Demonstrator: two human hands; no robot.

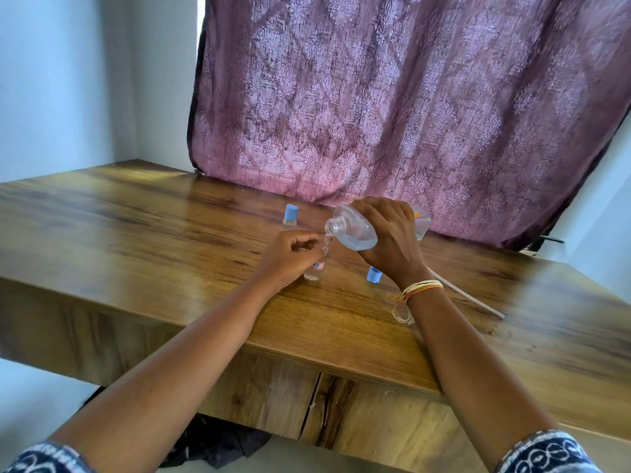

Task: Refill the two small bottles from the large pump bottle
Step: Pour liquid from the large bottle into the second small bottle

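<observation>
My right hand grips the large clear bottle, tipped on its side with its open neck pointing left and down. The neck sits right above the mouth of an uncapped small clear bottle, which stands on the wooden table. My left hand holds this small bottle near its top. A second small bottle with a blue cap stands behind, to the left. A loose blue cap lies on the table under my right wrist.
A thin white tube, likely the pump's dip tube, lies on the table to the right of my right wrist. A purple patterned curtain hangs right behind the bottles. The table's front edge runs below my forearms.
</observation>
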